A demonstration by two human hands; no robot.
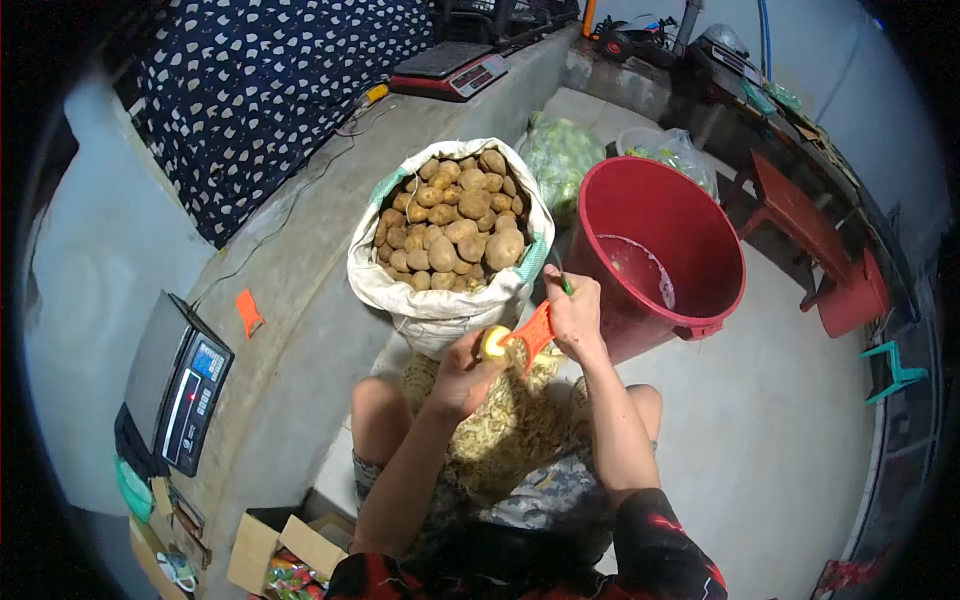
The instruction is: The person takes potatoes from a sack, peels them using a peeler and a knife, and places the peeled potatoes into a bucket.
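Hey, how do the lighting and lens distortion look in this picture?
Head view: strong wide-angle curvature, with black corners; head view: potatoes in the sack look distinct, and the pale yellow potato in the left hand is brightly lit.

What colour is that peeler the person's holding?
The peeler is bright orange. It shows in the head view, in the right hand.

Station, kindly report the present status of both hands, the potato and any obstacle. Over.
Left hand holding potato, peeled flesh showing. Right hand gripping orange peeler, close beside it. Nothing blocking visible; sack and red bin just ahead.
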